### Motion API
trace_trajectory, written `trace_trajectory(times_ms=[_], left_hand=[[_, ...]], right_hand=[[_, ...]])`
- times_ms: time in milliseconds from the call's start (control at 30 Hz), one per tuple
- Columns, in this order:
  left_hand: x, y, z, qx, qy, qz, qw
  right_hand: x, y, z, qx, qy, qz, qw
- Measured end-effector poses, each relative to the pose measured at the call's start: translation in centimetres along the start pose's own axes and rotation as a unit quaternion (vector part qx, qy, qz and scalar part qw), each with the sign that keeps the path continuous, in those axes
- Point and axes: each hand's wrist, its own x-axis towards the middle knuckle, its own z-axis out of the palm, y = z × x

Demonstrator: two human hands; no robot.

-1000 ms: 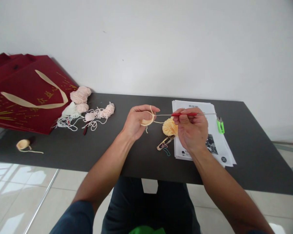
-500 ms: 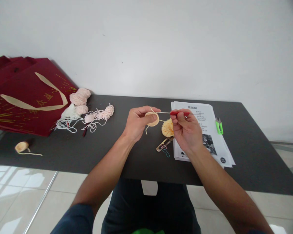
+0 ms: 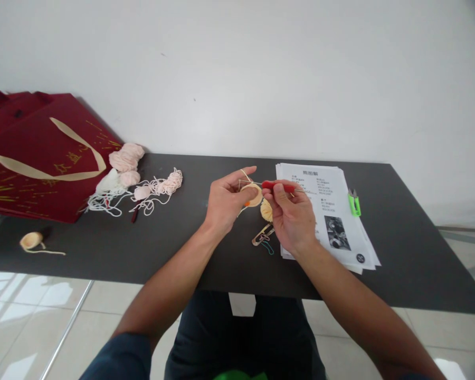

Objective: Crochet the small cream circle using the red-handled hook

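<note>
Between thumb and fingers, my left hand [image 3: 226, 203] pinches a small round cream crochet piece [image 3: 255, 196]. Yarn loops over its raised index finger, and a tail hangs below the piece. My right hand [image 3: 293, 217] grips the red handle of a crochet hook [image 3: 279, 187], whose thin metal shaft points left to the piece's upper edge. Whether the tip is inside a stitch is too small to tell. Just below the hands lies a yellow yarn ball [image 3: 266, 210], partly covered by my right hand. A utility knife [image 3: 263, 235] and a teal stitch marker chain [image 3: 268, 247] lie nearer me.
Printed sheets [image 3: 342, 179] lie under my right hand, with green thread snips [image 3: 354, 202] beside them. To the left are pink and white yarn [image 3: 126, 157], a dark red gift bag [image 3: 35, 137] and another cream crochet piece [image 3: 31, 240] near the table's [image 3: 162, 253] front edge.
My right hand has moved left with the crochet hook, bringing its shaft up to the crochet piece. The length of yarn stretched between the hands has shortened.
</note>
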Motion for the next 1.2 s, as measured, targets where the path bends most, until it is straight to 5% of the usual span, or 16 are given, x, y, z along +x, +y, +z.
trace_trajectory(times_ms=[1200], left_hand=[[-0.2, 0.13, 0.46, -0.001, 0.04, -0.004, 0.999]], right_hand=[[0.77, 0.07, -0.76, 0.008, -0.001, 0.045, 0.999]])
